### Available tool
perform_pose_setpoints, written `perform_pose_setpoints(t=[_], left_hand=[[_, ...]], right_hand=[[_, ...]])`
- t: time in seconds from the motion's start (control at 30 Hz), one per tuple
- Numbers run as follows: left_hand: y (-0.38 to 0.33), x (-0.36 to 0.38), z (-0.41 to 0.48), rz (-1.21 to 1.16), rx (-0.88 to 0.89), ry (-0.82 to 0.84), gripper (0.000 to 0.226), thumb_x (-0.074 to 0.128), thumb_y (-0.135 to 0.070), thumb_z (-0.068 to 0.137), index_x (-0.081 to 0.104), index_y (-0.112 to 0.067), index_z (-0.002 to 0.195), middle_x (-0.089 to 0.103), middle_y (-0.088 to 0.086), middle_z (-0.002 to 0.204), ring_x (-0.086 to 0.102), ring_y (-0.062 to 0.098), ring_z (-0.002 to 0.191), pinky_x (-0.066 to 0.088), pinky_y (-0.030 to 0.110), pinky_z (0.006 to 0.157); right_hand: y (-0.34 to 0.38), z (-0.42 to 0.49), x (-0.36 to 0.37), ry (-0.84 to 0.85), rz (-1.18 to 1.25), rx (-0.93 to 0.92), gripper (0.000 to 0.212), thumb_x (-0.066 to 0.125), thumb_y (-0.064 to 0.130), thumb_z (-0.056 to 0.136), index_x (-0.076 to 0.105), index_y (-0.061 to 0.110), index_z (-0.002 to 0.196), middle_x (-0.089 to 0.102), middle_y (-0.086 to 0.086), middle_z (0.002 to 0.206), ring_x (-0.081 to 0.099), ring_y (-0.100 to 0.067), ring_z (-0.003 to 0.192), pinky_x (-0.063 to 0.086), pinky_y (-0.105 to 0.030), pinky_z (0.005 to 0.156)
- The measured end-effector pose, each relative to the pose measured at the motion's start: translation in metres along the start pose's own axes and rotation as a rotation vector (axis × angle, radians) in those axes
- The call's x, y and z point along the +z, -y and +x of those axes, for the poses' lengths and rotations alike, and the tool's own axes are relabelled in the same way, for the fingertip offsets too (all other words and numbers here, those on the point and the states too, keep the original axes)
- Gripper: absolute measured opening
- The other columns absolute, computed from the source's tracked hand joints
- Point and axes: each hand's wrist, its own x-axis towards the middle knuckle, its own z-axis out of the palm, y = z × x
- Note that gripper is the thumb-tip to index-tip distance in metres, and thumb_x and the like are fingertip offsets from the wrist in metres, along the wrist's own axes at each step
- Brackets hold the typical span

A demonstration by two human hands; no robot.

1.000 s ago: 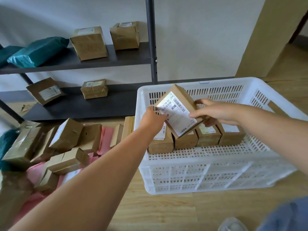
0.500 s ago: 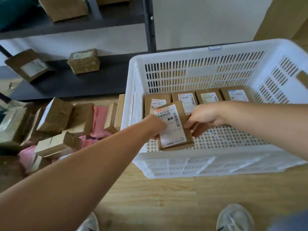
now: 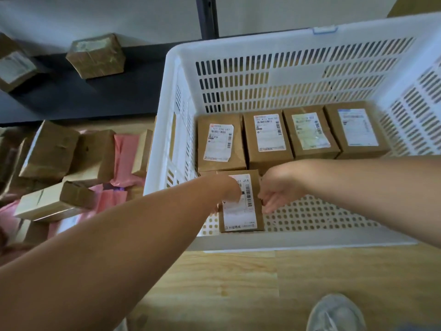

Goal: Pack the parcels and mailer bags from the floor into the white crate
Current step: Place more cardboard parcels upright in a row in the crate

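Note:
The white crate stands on the wooden floor in front of me. Several brown labelled parcels lie in a row along its far wall. In front of the leftmost one a further brown parcel lies flat on the perforated bottom, label up. My left hand reaches over the crate's left wall and grips that parcel at its upper left, fingers over the label. My right hand holds its right edge with the fingers curled downward. Left of the crate, brown boxes and pink mailer bags lie heaped on the floor.
A dark low shelf runs behind the pile and carries two taped boxes. A black upright post rises behind the crate. My grey shoe is on the wood floor near the crate's front wall.
Both hands have lowered the parcel from above the crate down onto its bottom, in front of the leftmost boxed parcel. My view has tipped downward.

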Motion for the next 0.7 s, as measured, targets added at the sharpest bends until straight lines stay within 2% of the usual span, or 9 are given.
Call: perform_pose_setpoints(t=[0.13, 0.23, 0.3, 0.4, 0.47, 0.5, 0.57, 0.6, 0.7], left_hand=[[-0.003, -0.005, 0.005, 0.169, 0.078, -0.008, 0.04, 0.043, -0.012, 0.101, 0.043, -0.002, 0.14, 0.051, 0.017, 0.138, 0.057, 0.031, 0.121, 0.048, 0.037, 0.101], [-0.002, -0.007, 0.002, 0.415, 0.095, -0.054, 0.043, 0.033, -0.006, 0.103, 0.034, -0.001, 0.145, 0.045, 0.014, 0.143, 0.051, 0.026, 0.126, 0.044, 0.03, 0.103], [0.0, -0.006, 0.001, 0.603, 0.092, -0.069, 0.044, 0.031, -0.004, 0.102, 0.034, 0.0, 0.145, 0.043, 0.014, 0.144, 0.048, 0.027, 0.127, 0.041, 0.03, 0.1], [0.001, -0.008, -0.001, 0.768, 0.099, -0.032, 0.039, 0.033, -0.003, 0.102, 0.043, 0.0, 0.139, 0.052, 0.013, 0.128, 0.05, 0.027, 0.12, 0.041, 0.03, 0.099], [0.001, -0.011, -0.006, 0.783, 0.133, -0.034, 0.037, 0.036, -0.003, 0.101, 0.045, 0.0, 0.137, 0.052, 0.008, 0.094, 0.047, 0.024, 0.104, 0.04, 0.03, 0.099], [0.001, -0.011, -0.007, 0.775, 0.149, -0.046, 0.037, 0.037, -0.003, 0.101, 0.045, -0.001, 0.137, 0.048, 0.006, 0.087, 0.043, 0.021, 0.098, 0.039, 0.029, 0.099], [0.001, -0.013, -0.009, 0.726, 0.133, -0.065, 0.039, 0.035, -0.003, 0.102, 0.043, -0.002, 0.14, 0.052, 0.01, 0.102, 0.042, 0.021, 0.098, 0.039, 0.028, 0.099], [0.002, -0.014, -0.01, 0.699, 0.118, -0.078, 0.04, 0.034, -0.004, 0.102, 0.042, -0.003, 0.141, 0.052, 0.011, 0.108, 0.044, 0.022, 0.1, 0.039, 0.028, 0.097], [0.005, -0.019, -0.019, 0.577, 0.117, -0.123, 0.039, 0.034, -0.003, 0.102, 0.044, -0.003, 0.139, 0.044, 0.005, 0.085, 0.044, 0.02, 0.092, 0.038, 0.024, 0.085]], right_hand=[[-0.004, 0.01, 0.0, 0.002, 0.102, -0.011, 0.053, 0.037, -0.007, 0.099, 0.025, 0.001, 0.15, 0.034, -0.023, 0.152, 0.049, -0.035, 0.13, 0.043, -0.041, 0.107], [-0.003, 0.016, 0.002, 0.019, 0.195, -0.015, 0.059, 0.037, -0.014, 0.095, 0.026, 0.004, 0.15, 0.036, -0.02, 0.151, 0.045, -0.032, 0.134, 0.042, -0.039, 0.109], [-0.002, 0.02, 0.007, 0.05, 0.237, -0.046, 0.067, 0.037, -0.018, 0.092, 0.023, 0.008, 0.152, 0.03, -0.014, 0.155, 0.04, -0.03, 0.138, 0.044, -0.035, 0.106], [0.0, 0.026, 0.021, 0.058, 0.178, -0.128, 0.055, 0.044, -0.005, 0.096, 0.033, 0.008, 0.149, 0.038, -0.014, 0.152, 0.041, -0.03, 0.137, 0.038, -0.04, 0.111], [0.004, 0.026, 0.028, 0.049, 0.13, -0.149, 0.05, 0.046, 0.002, 0.098, 0.037, 0.009, 0.146, 0.043, -0.014, 0.149, 0.042, -0.03, 0.137, 0.034, -0.045, 0.114], [0.007, 0.024, 0.028, 0.074, 0.088, -0.142, 0.056, 0.045, -0.002, 0.097, 0.032, 0.01, 0.149, 0.037, -0.011, 0.153, 0.037, -0.029, 0.14, 0.03, -0.045, 0.116], [0.011, 0.017, 0.025, 0.115, -0.016, -0.108, 0.066, 0.041, -0.011, 0.095, 0.019, 0.013, 0.153, 0.022, -0.005, 0.16, 0.022, -0.025, 0.147, 0.024, -0.042, 0.119], [0.012, 0.014, 0.022, 0.095, -0.044, -0.111, 0.065, 0.039, -0.011, 0.096, 0.019, 0.013, 0.153, 0.02, -0.006, 0.16, 0.02, -0.024, 0.147, 0.025, -0.04, 0.119], [0.018, 0.002, 0.011, -0.026, -0.042, -0.107, 0.052, 0.03, -0.002, 0.102, 0.022, 0.008, 0.152, 0.028, -0.013, 0.157, 0.027, -0.026, 0.145, 0.029, -0.037, 0.117]])
